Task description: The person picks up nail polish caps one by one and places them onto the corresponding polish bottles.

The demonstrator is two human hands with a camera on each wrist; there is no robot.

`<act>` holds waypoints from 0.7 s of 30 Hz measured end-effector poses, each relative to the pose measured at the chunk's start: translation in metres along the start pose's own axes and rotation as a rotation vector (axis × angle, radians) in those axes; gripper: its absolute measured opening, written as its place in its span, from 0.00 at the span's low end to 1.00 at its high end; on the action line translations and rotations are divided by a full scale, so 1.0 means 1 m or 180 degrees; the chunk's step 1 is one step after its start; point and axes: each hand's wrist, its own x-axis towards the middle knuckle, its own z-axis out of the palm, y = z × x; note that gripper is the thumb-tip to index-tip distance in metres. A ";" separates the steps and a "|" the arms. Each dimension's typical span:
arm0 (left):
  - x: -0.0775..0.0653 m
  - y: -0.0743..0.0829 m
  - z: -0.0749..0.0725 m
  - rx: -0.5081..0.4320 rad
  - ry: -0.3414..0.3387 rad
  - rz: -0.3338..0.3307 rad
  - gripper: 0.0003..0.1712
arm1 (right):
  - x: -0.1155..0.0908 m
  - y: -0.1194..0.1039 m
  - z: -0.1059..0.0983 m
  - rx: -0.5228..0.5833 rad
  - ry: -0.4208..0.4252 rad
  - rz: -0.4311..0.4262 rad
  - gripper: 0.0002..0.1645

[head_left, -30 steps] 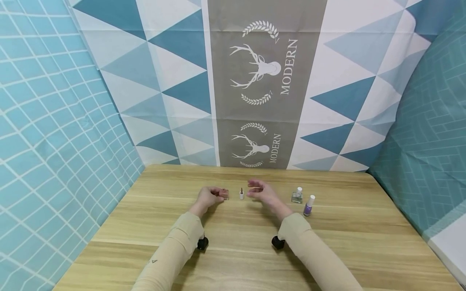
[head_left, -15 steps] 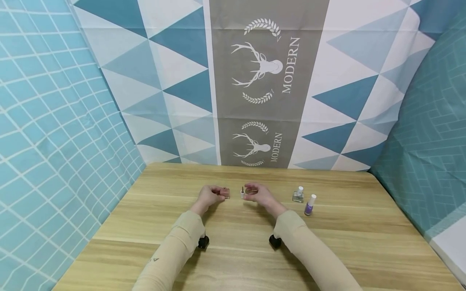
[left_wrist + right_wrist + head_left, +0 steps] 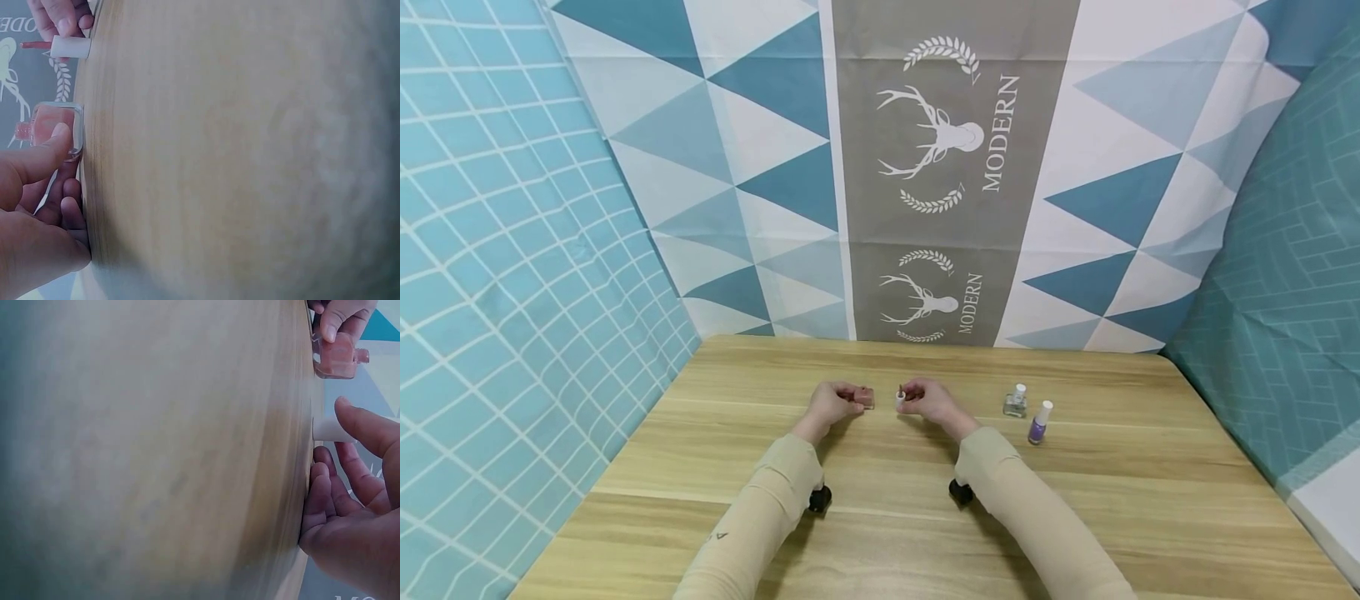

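Observation:
My left hand pinches a square glass nail polish bottle between thumb and fingers. The bottle is pinkish, has no cap on its neck, and stands upright on the table. To its right the white cap stands on its flat end, its pink-coated brush pointing up. My right hand has thumb and index finger on either side of that cap, pinching it at table level. In the right wrist view the thumb partly covers the cap and hides the brush.
Farther right on the wooden table stand a clear nail polish bottle with a white cap and a purple one with a tall white cap. Patterned cloth hangs behind the table's back edge.
My right hand has moved left to the standing white cap, and its spread fingers have closed around it. The left hand stays on the pink bottle.

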 end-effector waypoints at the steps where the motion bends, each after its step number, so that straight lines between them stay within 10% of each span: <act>1: 0.000 0.000 0.000 -0.0008 -0.0006 -0.0006 0.14 | 0.000 0.000 0.001 -0.0033 0.0017 0.0000 0.21; 21: -0.002 0.003 0.000 -0.0034 0.0018 -0.0074 0.16 | 0.007 0.002 0.004 -0.0473 0.0174 0.0072 0.12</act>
